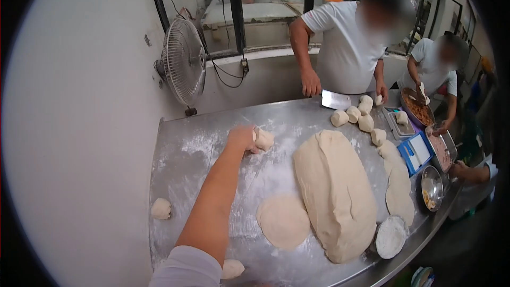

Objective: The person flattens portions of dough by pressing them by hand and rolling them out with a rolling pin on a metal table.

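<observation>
My left hand [243, 138] is at a small dough ball [263, 139] on the floured metal table [180, 127], its fingers wrapped against the ball's left side. The arm reaches up from the bottom of the view. My right hand does not show. A flat round of dough [284, 222] lies to the right of my forearm, beside a large folded slab of dough [337, 196]. One dough piece [161, 209] sits near the table's left edge, and another [232, 269] is partly hidden by my sleeve.
Across the table a person holds a cleaver [336, 100] beside several dough pieces [352, 114]. At the right are overlapping flat rounds [398, 186], a scale [399, 123], a filling bowl [417, 107], a flour bowl [391, 237] and other people. A fan [183, 62] stands behind the table.
</observation>
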{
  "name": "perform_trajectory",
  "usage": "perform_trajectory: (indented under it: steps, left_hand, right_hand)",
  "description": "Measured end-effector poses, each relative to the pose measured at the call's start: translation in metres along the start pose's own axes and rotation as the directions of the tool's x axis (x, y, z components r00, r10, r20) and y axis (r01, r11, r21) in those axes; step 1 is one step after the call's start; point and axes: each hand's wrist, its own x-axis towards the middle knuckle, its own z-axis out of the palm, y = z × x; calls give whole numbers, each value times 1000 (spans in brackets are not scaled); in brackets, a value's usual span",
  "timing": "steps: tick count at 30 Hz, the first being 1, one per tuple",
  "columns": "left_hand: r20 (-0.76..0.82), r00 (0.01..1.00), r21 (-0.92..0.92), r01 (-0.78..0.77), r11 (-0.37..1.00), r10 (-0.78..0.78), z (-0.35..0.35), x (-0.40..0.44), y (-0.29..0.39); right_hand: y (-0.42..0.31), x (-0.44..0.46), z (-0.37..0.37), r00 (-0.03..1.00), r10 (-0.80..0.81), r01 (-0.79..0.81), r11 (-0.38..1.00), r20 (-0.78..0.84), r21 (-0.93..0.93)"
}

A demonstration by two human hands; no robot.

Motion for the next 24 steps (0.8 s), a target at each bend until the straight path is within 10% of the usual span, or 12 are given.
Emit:
perform_trajectory:
  steps: [7, 17, 24]
  left_hand:
    - [-285, 947, -9, -158, 987, 149, 23, -14, 19]
    - [-176, 954, -140, 221, 965, -244, 74, -275, -87]
    - [-452, 831, -240, 235, 942, -323, 99, -348, -102]
  right_hand:
    - [-11, -6, -24, 997, -34, 27, 994, 65, 105]
    - [-10, -7, -34, 968, 3, 28, 992, 252, -122]
    - [-21, -2, -37, 953, 60, 1, 980, 298, -198]
